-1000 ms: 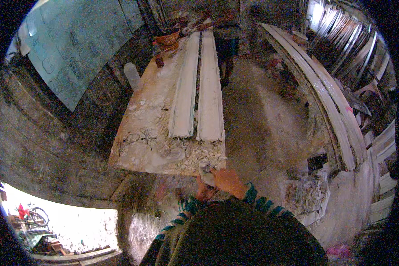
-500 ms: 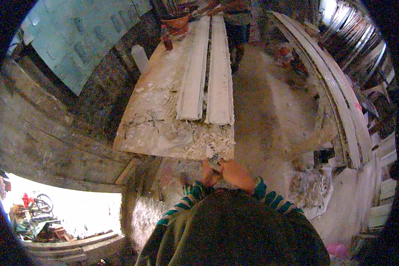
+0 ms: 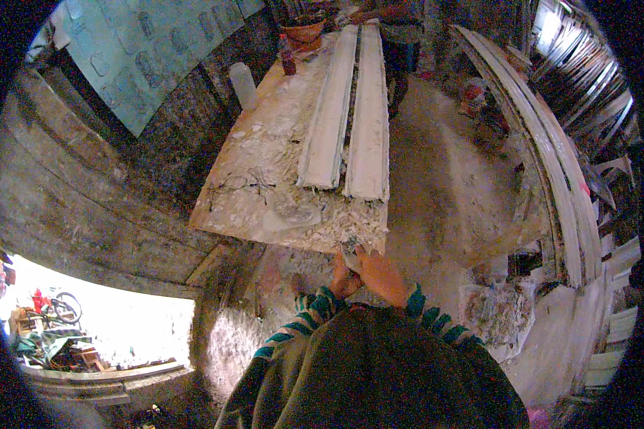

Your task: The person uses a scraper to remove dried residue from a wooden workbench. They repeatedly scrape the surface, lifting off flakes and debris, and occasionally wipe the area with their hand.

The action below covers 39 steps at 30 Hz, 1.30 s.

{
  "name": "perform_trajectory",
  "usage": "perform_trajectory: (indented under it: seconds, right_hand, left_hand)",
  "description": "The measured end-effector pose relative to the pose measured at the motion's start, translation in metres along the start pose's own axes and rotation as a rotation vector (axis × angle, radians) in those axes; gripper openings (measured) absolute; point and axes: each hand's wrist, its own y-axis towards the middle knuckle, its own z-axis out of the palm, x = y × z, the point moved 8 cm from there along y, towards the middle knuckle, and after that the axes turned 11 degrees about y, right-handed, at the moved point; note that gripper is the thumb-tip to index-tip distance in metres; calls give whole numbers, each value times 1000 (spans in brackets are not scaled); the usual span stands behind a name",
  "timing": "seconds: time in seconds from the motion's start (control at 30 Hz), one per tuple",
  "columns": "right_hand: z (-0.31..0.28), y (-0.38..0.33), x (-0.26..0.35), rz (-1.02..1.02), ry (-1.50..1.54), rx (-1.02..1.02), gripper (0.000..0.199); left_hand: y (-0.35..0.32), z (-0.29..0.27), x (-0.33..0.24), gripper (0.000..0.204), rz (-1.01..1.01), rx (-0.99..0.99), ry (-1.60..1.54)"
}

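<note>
At the table's near end my two hands are close together in front of my body. My left hand [image 3: 344, 281] is closed around the lower part of a small grey-white flat tool or piece [image 3: 350, 259], too blurred to name surely. My right hand [image 3: 381, 276] is against it from the right, fingers closed at its upper side. Just beyond lie white plaster crumbs [image 3: 358, 227] on the table [image 3: 254, 143]. Two long white plaster moulding strips [image 3: 328, 129] [image 3: 369, 136] run side by side away from me along the right part of the table.
Tangled dark wire [image 3: 247, 184] lies on the table's left part. A red bottle [image 3: 288, 61], a white container [image 3: 243, 86] and an orange basin [image 3: 304, 34] are farther off. Another person [image 3: 401, 53] stands at the far end. More long strips [image 3: 551, 150] curve along the right.
My view has shifted slightly, so the table appears farther right. My right fingers have moved up along the small piece, while my left hand stays closed on it.
</note>
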Motion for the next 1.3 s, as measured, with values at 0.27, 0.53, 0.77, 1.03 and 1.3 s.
perform_trajectory:
  seconds: [0.27, 0.53, 0.77, 1.03, 1.3]
  right_hand:
    - [-3, -23, 6, 46, -35, 98, 38]
    - [11, -18, -2, 68, -40, 216, 44]
    - [2, -16, 2, 184, 122, 182, 41]
    - [8, -17, 1, 128, 78, 176, 39]
    - [10, -6, 5, 67, 81, 262, 41]
  left_hand:
    - [-9, -1, -3, 65, -51, -52, 58]
    - [-3, -5, -1, 67, -102, -72, 71]
    - [-8, -3, -5, 69, -107, -74, 78]
    - [-12, -4, -9, 71, -93, -79, 90]
    - [-12, -2, -12, 75, -62, -92, 111]
